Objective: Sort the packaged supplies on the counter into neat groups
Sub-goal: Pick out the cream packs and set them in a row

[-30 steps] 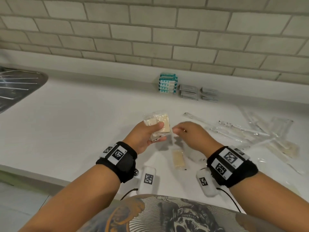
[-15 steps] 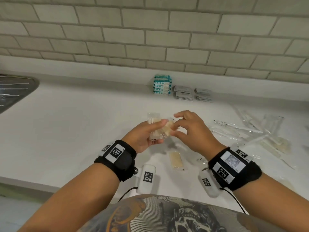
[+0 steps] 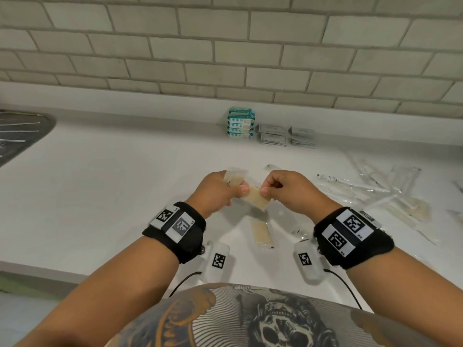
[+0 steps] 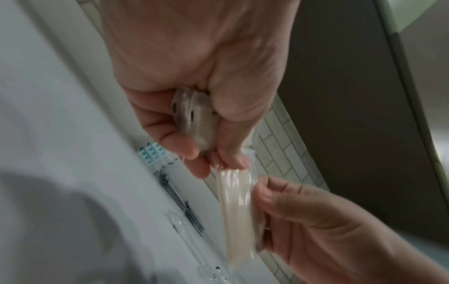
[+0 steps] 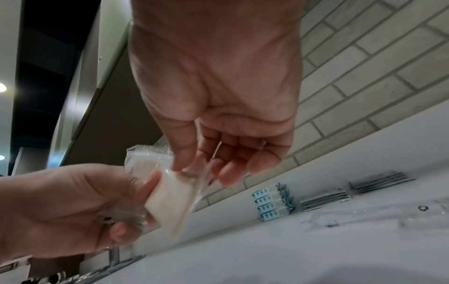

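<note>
Above the counter's middle, my left hand (image 3: 220,189) grips a small bundle of clear-wrapped beige packets (image 3: 234,180), whose ends show between its curled fingers (image 4: 194,119). My right hand (image 3: 280,186) pinches the top edge of one more beige packet (image 3: 256,200), which my left thumb also touches. The same packet (image 5: 170,199) hangs between both hands in the right wrist view and is blurred (image 4: 235,211) in the left wrist view. Another beige packet (image 3: 261,234) lies flat on the white counter (image 3: 112,196) just below the hands.
By the back wall stand a stack of teal-and-white packets (image 3: 240,126) and two piles of grey sachets (image 3: 271,135) (image 3: 302,137). Loose clear-wrapped long items (image 3: 370,189) are scattered at the right. A metal sink drainer (image 3: 22,134) is at the far left.
My right hand has come up to the left hand and now pinches a beige packet against the bundle. The left hand has tilted slightly. The view has shifted a little upward.
</note>
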The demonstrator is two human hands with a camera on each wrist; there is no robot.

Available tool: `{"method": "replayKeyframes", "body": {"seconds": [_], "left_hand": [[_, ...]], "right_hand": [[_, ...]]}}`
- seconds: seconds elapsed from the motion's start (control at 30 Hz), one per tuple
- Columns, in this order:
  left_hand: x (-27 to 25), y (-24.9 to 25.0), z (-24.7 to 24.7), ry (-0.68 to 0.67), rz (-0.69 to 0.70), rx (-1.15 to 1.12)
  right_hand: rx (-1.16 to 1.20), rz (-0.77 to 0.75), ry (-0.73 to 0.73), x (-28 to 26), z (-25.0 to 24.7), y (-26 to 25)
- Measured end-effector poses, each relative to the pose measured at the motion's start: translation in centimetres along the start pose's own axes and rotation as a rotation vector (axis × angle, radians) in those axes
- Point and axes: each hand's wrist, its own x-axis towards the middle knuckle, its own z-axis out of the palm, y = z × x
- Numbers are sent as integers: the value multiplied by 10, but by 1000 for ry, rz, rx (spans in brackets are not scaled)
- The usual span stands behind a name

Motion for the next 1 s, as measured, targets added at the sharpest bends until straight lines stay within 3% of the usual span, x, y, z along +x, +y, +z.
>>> {"method": "replayKeyframes", "body": {"seconds": [0.1,0.23,0.37,0.47,0.57,0.67,0.83,1.0], "left_hand": [[3,2,1,-81,50,221],[3,6,4,-72,91,238],[3,3,1,-60,-20,-48],[1,-3,-4,-100,-135,-390],[-2,-12,-7,-143,-133,-521],[-4,-17,-8,-136,-139,-557],[-7,-12,-5,-180,-119,-529],[-9,-7,-1,-269,-102,-437]], "right_hand": [[-9,-44,-54,-1,1,-6],[-47,-47,-77,4,-1,-15],[-230,64,-8,11,-6,-7],[-172,202,-221,14,2,6],[-363,279,-337,12,20,16],[-547,240,-193,11,25,17],[103,70,-31,11,7,-13],[229,-4,57,12,12,-24]]}}
